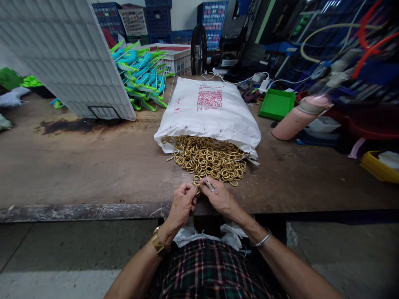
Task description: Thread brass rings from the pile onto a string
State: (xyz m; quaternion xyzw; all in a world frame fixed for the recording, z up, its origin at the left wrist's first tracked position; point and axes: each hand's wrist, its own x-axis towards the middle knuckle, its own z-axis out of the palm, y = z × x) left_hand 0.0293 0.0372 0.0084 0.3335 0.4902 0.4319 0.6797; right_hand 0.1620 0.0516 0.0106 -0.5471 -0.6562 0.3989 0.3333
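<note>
Gold-coloured rings (208, 158) spill in a heap from the mouth of a white woven sack (187, 104) lying on the table. At the near edge of the heap my two hands meet, fingertips almost touching. Pinched in my left hand (183, 200) is a gold ring (198, 189), partly covered by the fingers. My right hand (220, 197) is closed around a small pale-grey tool (209, 185) with a narrow blade-like shape, its fingertips at the same ring. Another ring (197, 178) lies just beyond the fingertips. The exact kind of tool is hard to make out.
A white ribbed panel (77, 54) stands at the left, with teal-and-green plastic parts (143, 74) behind it. To the right are a green tray (277, 104), a pink cylinder (296, 120) and a yellow tray (378, 168). A black fan (199, 50) stands behind the sack.
</note>
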